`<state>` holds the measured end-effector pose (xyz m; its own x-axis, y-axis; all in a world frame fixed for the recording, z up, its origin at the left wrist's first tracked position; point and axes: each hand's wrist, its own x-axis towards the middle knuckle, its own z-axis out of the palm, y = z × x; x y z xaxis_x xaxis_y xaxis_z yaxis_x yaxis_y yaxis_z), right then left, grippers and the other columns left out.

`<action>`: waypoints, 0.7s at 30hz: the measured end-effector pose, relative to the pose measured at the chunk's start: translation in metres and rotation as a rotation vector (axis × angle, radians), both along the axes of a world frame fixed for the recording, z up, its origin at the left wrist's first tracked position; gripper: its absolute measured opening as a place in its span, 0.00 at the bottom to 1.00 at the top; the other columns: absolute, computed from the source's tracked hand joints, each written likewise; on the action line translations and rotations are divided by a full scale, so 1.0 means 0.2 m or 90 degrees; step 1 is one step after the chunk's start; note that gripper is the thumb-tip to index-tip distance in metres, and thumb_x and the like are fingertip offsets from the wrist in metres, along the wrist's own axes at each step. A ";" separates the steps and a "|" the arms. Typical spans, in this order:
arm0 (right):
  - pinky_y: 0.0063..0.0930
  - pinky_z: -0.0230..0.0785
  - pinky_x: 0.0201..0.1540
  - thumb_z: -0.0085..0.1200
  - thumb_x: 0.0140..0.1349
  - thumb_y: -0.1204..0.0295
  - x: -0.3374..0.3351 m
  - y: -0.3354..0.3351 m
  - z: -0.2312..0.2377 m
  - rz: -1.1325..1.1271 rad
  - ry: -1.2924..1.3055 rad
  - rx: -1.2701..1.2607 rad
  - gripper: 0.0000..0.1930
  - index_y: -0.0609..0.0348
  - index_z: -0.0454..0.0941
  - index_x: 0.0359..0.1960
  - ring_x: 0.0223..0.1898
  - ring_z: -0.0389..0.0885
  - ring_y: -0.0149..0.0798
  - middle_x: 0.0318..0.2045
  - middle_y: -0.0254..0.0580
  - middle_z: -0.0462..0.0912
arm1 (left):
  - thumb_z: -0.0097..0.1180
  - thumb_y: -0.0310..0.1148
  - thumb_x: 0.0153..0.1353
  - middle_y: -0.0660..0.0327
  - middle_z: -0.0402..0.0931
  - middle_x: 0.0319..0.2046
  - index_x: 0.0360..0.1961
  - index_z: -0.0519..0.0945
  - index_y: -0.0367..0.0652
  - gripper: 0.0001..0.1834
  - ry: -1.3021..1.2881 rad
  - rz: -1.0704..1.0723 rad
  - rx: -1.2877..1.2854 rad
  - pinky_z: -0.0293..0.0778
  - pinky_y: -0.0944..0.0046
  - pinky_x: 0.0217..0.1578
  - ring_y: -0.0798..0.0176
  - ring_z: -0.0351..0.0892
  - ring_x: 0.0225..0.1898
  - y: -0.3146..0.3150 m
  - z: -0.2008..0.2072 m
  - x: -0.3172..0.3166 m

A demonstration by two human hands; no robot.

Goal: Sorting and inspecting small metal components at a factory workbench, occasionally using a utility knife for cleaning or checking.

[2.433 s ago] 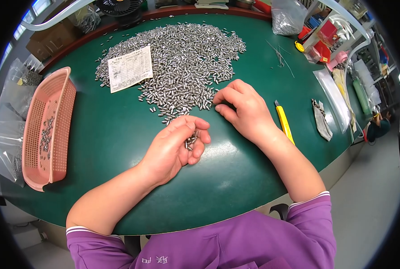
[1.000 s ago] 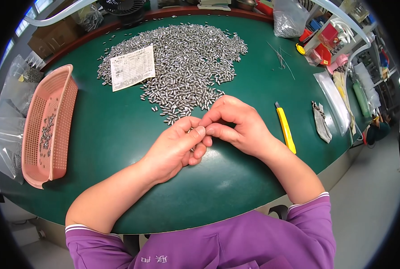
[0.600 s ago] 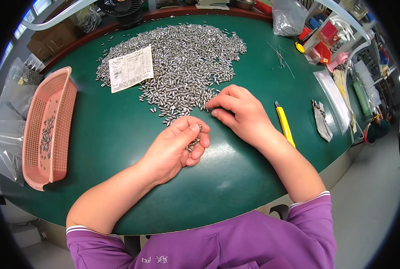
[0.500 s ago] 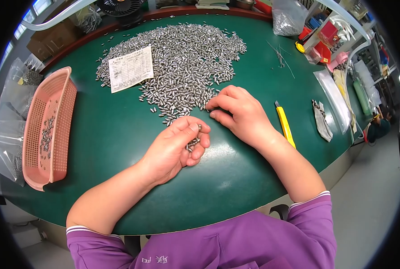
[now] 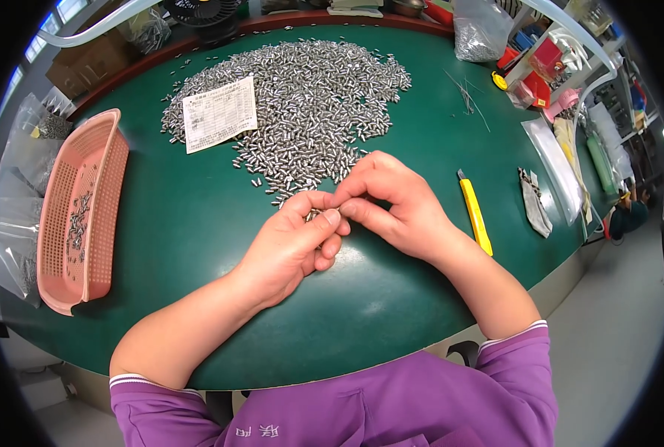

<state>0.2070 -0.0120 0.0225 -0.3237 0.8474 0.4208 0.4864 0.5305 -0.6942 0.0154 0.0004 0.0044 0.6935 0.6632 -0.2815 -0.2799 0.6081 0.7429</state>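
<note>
A wide heap of small shiny metal cylinders (image 5: 302,97) covers the far middle of the green table, with a printed paper slip (image 5: 220,115) lying on its left part. Just below the heap's near tip, my left hand (image 5: 291,242) is curled around several of these metal cylinders, partly hidden by the fingers. My right hand (image 5: 395,201) meets it there, thumb and forefinger pinched together at the left thumb and fingertips. Whatever sits in that pinch is too small and covered to make out.
A pink plastic basket (image 5: 71,279) with some metal pieces stands at the left, beside clear bags (image 5: 15,223). To the right lie a yellow utility knife (image 5: 475,216), a grey cloth piece (image 5: 534,205) and thin wires (image 5: 467,97). A fan (image 5: 201,11) stands at the back.
My right hand has come from the near edge of the heap toward me and left, to the fingertips of my left hand. The left hand has hardly moved.
</note>
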 end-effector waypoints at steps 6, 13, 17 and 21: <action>0.28 0.69 0.37 0.59 0.53 0.78 0.02 0.02 -0.04 -0.118 -0.085 0.053 0.10 0.52 0.83 0.38 0.36 0.75 0.35 0.30 0.34 0.75 | 0.46 0.35 0.69 0.64 0.71 0.32 0.44 0.67 0.44 0.08 -0.023 -0.011 0.007 0.63 0.74 0.25 0.73 0.66 0.25 0.01 -0.02 0.00; 0.32 0.69 0.38 0.62 0.49 0.76 0.06 0.06 -0.09 -0.133 -0.226 0.120 0.12 0.49 0.83 0.37 0.36 0.74 0.38 0.30 0.33 0.74 | 0.43 0.34 0.70 0.62 0.70 0.31 0.42 0.70 0.45 0.06 -0.019 0.004 -0.011 0.59 0.74 0.21 0.72 0.62 0.24 0.00 0.00 0.00; 0.34 0.69 0.40 0.62 0.48 0.74 0.06 0.05 -0.08 -0.138 -0.230 0.129 0.08 0.52 0.80 0.32 0.37 0.73 0.41 0.31 0.34 0.74 | 0.40 0.36 0.71 0.61 0.70 0.32 0.42 0.70 0.44 0.09 -0.026 0.002 -0.014 0.60 0.72 0.23 0.70 0.63 0.24 0.00 -0.01 0.00; 0.34 0.69 0.39 0.62 0.49 0.76 0.07 0.04 -0.06 -0.144 -0.253 0.107 0.06 0.55 0.77 0.28 0.36 0.74 0.43 0.31 0.37 0.75 | 0.39 0.39 0.71 0.60 0.70 0.33 0.43 0.70 0.43 0.12 -0.021 0.004 -0.021 0.62 0.71 0.25 0.69 0.63 0.25 0.00 0.01 -0.01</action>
<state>0.2202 -0.0036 0.0106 -0.3029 0.8460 0.4388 0.8123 0.4700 -0.3453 0.0143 0.0009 0.0056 0.6987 0.6581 -0.2806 -0.3076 0.6305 0.7127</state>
